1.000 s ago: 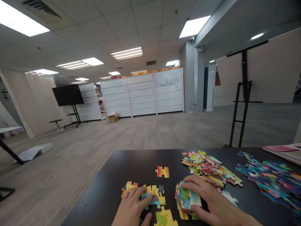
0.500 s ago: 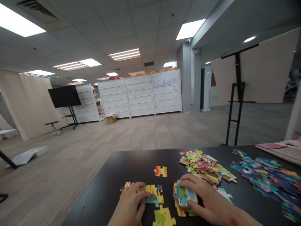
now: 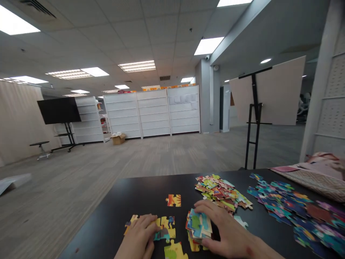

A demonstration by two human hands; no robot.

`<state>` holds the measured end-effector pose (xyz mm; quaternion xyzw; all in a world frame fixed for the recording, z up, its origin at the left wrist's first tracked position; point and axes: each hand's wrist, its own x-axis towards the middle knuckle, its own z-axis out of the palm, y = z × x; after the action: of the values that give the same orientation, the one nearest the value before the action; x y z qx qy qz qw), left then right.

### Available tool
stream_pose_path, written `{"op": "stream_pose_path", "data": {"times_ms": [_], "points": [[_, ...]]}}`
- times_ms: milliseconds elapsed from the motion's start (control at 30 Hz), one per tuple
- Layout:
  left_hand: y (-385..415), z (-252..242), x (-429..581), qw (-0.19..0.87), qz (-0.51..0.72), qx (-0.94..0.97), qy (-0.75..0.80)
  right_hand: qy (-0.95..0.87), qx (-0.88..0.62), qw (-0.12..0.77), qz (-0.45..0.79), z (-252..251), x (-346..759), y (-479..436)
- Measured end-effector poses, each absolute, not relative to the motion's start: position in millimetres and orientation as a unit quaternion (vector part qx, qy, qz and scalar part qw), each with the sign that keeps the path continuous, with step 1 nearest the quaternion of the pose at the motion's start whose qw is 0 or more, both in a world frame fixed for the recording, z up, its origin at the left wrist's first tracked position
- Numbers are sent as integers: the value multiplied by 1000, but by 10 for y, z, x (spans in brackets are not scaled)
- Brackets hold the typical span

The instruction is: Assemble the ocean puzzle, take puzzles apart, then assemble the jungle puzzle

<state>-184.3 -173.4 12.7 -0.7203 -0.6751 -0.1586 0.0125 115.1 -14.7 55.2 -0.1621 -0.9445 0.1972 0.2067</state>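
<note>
My left hand (image 3: pixel 138 235) lies on the left end of a small group of joined yellow jigsaw pieces (image 3: pixel 167 227), its fingers covering part of them. A teal and grey piece (image 3: pixel 163 234) sits against the hand's fingertips. My right hand (image 3: pixel 229 227) grips a loose stack of jigsaw pieces (image 3: pixel 198 225) from above. Nearby are a green-and-yellow piece (image 3: pixel 174 250) and a lone orange piece (image 3: pixel 174 200). A multicoloured heap of pieces (image 3: pixel 218 190) lies beyond my right fingers, and a pale piece (image 3: pixel 240 221) lies to their right.
Teal and blue pieces (image 3: pixel 289 208) spread across the right of the black table (image 3: pixel 102 223). A patterned cloth (image 3: pixel 315 183) lies at the far right corner. Beyond the table edge are a carpeted floor, a black easel (image 3: pixel 253 118) and white shelving (image 3: pixel 152 113).
The whole scene has shifted left in view as my head turned. My left hand has slid left, uncovering more of the teal piece. My right hand stays on the stack.
</note>
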Motion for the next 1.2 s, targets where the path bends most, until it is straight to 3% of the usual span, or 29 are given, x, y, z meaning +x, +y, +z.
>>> {"op": "stream_pose_path", "data": {"times_ms": [600,833,1067,1200], "points": [[-1846,300,-1695,-57,-181,-690,-699,-935,-179,229,203,468,1140,-135],[-1814,344,-1759,-88,-251,-689,-674,-932,-190,247,187,399,1129,-135],[-1685,459,-1755,-108,-243,-719,-643,-950,-174,178,191,445,1155,-70],[-1675,509,-1743,-102,-235,-731,-632,-948,-166,186,197,454,1149,-65]]}}
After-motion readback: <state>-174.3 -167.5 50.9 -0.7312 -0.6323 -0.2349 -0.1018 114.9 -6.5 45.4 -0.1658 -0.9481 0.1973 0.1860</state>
